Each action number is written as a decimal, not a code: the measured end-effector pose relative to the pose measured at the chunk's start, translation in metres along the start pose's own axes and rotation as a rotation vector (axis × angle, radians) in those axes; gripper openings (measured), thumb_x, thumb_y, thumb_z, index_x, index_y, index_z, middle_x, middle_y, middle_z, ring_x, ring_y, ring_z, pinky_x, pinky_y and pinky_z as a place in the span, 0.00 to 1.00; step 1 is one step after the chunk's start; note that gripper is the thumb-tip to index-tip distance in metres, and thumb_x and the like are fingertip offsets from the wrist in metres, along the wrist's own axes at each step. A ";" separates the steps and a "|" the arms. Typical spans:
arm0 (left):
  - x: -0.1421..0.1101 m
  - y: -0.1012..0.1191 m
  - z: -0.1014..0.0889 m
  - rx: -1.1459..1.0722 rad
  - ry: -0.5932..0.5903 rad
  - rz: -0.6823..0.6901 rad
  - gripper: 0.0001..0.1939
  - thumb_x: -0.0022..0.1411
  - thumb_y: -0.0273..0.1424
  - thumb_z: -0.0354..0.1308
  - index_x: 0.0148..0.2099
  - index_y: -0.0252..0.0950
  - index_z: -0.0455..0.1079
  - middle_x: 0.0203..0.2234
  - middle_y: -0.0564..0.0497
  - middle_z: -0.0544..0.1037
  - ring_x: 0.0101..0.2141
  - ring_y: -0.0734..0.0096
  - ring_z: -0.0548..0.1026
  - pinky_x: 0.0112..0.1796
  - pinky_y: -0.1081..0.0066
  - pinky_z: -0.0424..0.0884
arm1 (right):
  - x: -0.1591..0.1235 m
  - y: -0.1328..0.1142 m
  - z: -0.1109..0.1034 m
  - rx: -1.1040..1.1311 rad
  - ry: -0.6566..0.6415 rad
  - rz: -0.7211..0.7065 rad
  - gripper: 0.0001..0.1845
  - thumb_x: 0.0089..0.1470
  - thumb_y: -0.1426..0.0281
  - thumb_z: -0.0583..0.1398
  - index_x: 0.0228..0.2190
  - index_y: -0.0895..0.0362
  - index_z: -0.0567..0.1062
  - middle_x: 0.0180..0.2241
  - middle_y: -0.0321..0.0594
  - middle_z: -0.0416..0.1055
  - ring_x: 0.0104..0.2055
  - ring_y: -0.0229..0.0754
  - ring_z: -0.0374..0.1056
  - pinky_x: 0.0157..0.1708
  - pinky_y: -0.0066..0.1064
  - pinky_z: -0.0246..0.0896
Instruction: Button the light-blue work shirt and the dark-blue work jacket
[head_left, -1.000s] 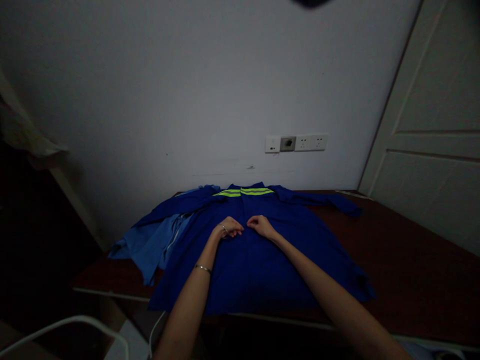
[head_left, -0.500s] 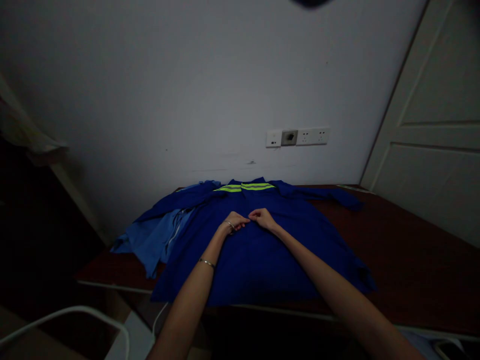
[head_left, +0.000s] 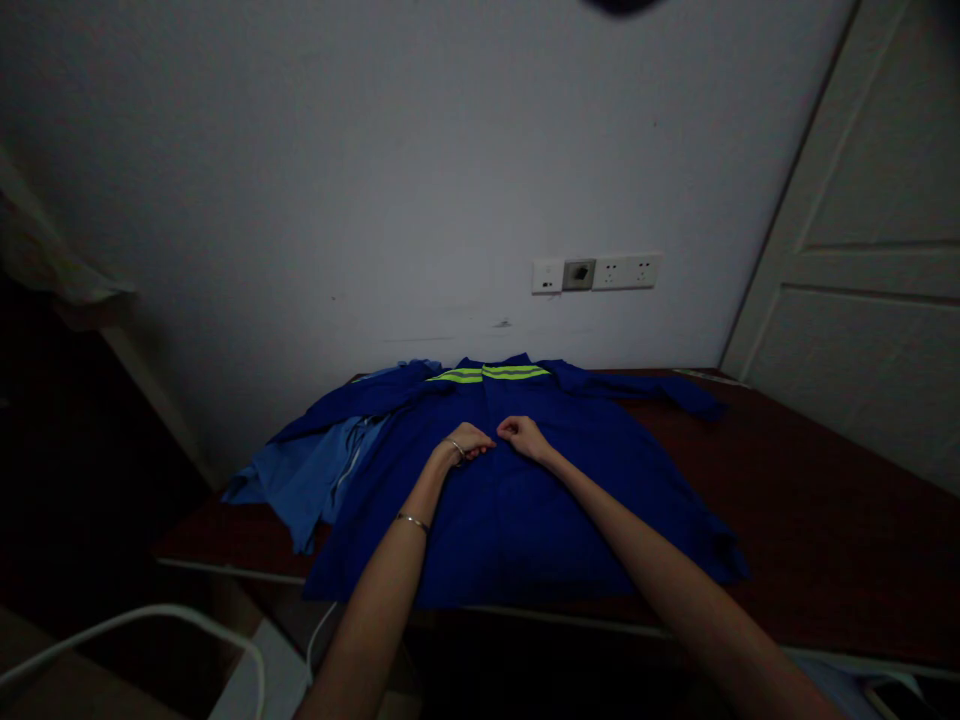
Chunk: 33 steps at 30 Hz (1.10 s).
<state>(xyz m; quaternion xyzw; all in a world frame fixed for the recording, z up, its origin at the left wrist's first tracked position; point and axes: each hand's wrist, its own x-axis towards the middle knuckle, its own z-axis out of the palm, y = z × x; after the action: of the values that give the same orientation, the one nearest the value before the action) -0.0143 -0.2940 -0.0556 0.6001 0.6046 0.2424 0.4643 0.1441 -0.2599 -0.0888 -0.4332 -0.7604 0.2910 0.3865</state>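
Note:
A dark blue work jacket [head_left: 555,520] lies spread on the table, its collar toward the wall and a yellow-green and grey reflective stripe [head_left: 516,373] across the chest. At the middle of its front, along the centre seam, my left hand [head_left: 470,441] is closed in a pinch on the cloth. Just to the right, with a small gap between them, my right hand [head_left: 523,438] pinches at the same front edge. The cloth between the fingertips is too small and dark to make out in detail. Two bracelets sit on my left wrist and forearm.
A light blue garment [head_left: 304,470] lies partly under the jacket's left sleeve. The reddish-brown table [head_left: 810,520] meets a wall with several sockets [head_left: 626,271]. A white door [head_left: 862,290] stands at right. A white cable [head_left: 172,611] curves at lower left.
My left fingertips have drawn slightly left, so a small gap shows between the two hands. The jacket lies nearly as before.

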 end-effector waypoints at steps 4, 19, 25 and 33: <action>0.001 -0.002 -0.002 0.022 -0.019 0.009 0.14 0.45 0.32 0.59 0.16 0.32 0.59 0.07 0.59 0.58 0.10 0.85 0.53 0.14 0.79 0.46 | -0.003 -0.004 0.001 -0.061 0.015 -0.042 0.07 0.46 0.74 0.55 0.27 0.61 0.74 0.27 0.40 0.72 0.29 0.37 0.66 0.30 0.25 0.57; 0.013 -0.013 -0.009 -0.064 -0.048 0.100 0.15 0.43 0.37 0.61 0.19 0.32 0.61 0.08 0.59 0.60 0.10 0.84 0.55 0.13 0.79 0.47 | -0.017 -0.019 -0.008 -0.350 0.011 -0.227 0.07 0.52 0.71 0.53 0.31 0.55 0.71 0.34 0.38 0.70 0.36 0.36 0.64 0.34 0.25 0.55; 0.009 -0.009 -0.008 -0.163 -0.036 0.048 0.16 0.41 0.37 0.63 0.20 0.31 0.62 0.10 0.59 0.62 0.11 0.86 0.56 0.13 0.79 0.46 | -0.017 -0.020 -0.009 -0.280 -0.008 -0.229 0.08 0.51 0.71 0.53 0.31 0.55 0.73 0.33 0.38 0.71 0.34 0.37 0.65 0.34 0.26 0.56; 0.001 -0.006 -0.011 -0.265 0.024 -0.048 0.16 0.51 0.39 0.56 0.31 0.29 0.69 0.15 0.57 0.66 0.12 0.87 0.56 0.14 0.81 0.47 | -0.019 -0.028 -0.006 -0.273 -0.035 -0.065 0.11 0.48 0.64 0.56 0.31 0.55 0.75 0.31 0.38 0.72 0.31 0.37 0.66 0.29 0.25 0.56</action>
<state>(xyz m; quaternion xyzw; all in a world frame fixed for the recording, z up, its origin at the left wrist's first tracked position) -0.0267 -0.2907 -0.0560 0.5158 0.5869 0.3164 0.5379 0.1435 -0.2890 -0.0706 -0.4517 -0.8132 0.1797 0.3200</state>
